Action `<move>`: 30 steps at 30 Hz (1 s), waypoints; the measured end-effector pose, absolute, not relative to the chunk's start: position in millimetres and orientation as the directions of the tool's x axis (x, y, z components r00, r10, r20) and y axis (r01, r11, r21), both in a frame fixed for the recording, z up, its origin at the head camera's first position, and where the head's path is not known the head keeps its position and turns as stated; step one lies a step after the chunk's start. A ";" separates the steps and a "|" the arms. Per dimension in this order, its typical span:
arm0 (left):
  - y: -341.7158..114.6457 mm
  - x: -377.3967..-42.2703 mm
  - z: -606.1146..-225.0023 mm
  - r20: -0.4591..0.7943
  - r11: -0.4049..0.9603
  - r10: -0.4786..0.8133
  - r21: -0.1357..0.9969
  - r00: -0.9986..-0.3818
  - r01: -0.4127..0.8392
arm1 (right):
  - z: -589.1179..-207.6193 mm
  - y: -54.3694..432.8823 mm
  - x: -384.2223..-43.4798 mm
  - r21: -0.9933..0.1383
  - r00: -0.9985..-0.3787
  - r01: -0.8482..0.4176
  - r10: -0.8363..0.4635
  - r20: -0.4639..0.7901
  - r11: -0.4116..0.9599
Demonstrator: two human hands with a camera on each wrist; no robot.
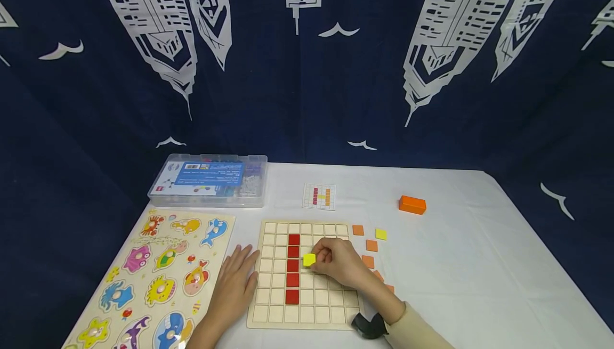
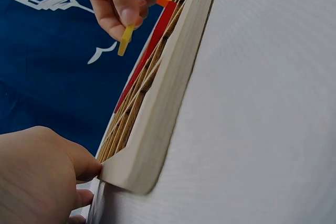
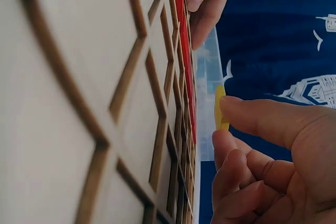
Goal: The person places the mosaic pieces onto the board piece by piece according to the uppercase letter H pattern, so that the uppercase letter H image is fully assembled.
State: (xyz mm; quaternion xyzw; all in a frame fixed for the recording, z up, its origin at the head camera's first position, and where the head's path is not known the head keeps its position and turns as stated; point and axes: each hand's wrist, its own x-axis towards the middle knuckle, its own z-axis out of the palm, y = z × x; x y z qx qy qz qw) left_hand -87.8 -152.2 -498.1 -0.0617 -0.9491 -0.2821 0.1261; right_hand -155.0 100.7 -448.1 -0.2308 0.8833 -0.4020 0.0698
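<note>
A wooden grid board (image 1: 280, 314) lies on the table, with a column of several red square tiles (image 1: 292, 266) set in its cells. Between thumb and finger, my right hand (image 1: 339, 264) pinches a yellow square tile (image 1: 309, 260) just right of the red column. The right wrist view shows that yellow tile (image 3: 221, 107) edge-on, raised off the board. My left hand (image 1: 233, 285) lies with its fingers extended at the board's left edge; in the left wrist view its thumb touches the board's corner (image 2: 126, 174).
Loose orange tiles (image 1: 371, 245) and a yellow tile (image 1: 381, 234) lie right of the board. Behind it are a pattern card (image 1: 318, 196), a clear plastic case (image 1: 208, 181) and an orange block (image 1: 412, 204). An animal puzzle board (image 1: 158, 269) lies at left.
</note>
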 end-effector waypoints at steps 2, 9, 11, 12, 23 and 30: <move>-152.2 -87.8 -498.1 0.276 0.834 0.046 0.518 -0.960 0.189 | -449.2 99.4 -155.7 -0.740 -0.882 -0.351 -0.468 0.055 0.574; -152.6 -87.5 -498.4 0.283 0.835 0.043 0.517 -0.958 0.190 | -453.9 96.1 -157.8 -0.729 -0.863 -0.374 -0.503 0.047 0.574; -152.5 -87.6 -498.2 0.283 0.834 0.044 0.518 -0.958 0.191 | -454.6 95.6 -158.5 -0.721 -0.859 -0.381 -0.509 0.046 0.579; -152.5 -87.6 -498.2 0.282 0.834 0.044 0.518 -0.958 0.190 | -454.8 95.5 -158.7 -0.716 -0.858 -0.384 -0.512 0.044 0.583; -152.3 -87.6 -498.0 0.276 0.832 0.045 0.522 -0.960 0.189 | -455.0 95.5 -158.5 -0.704 -0.849 -0.386 -0.529 0.018 0.595; -152.6 -87.5 -498.4 0.279 0.829 0.047 0.524 -0.959 0.193 | -450.1 98.0 -156.7 -0.713 -0.844 -0.389 -0.537 0.022 0.583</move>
